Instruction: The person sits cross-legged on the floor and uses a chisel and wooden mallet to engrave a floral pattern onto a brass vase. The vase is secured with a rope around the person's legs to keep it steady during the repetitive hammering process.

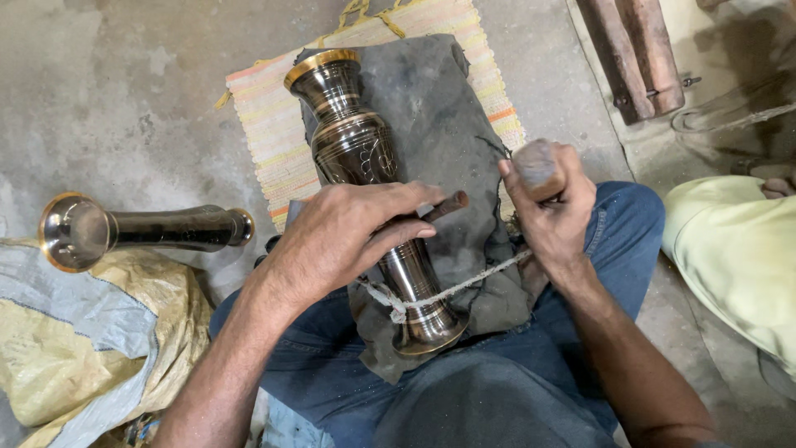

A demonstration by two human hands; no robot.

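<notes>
Brass vase (365,158) under left hand (348,232) pinching chisel (444,205); right hand (551,207) clenched around mallet (537,166), wrist cocked.

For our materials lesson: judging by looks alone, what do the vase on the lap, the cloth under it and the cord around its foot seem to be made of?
Vase: likely metal, perhaps brass, with a dark polished coat; it mirrors light, has gold-coloured rims and fine engraved lines.
Cloth: thick dark grey fabric, matt, creased and worn.
Cord: pale twisted fibre, possibly jute or cotton, rough and knotted.
</notes>
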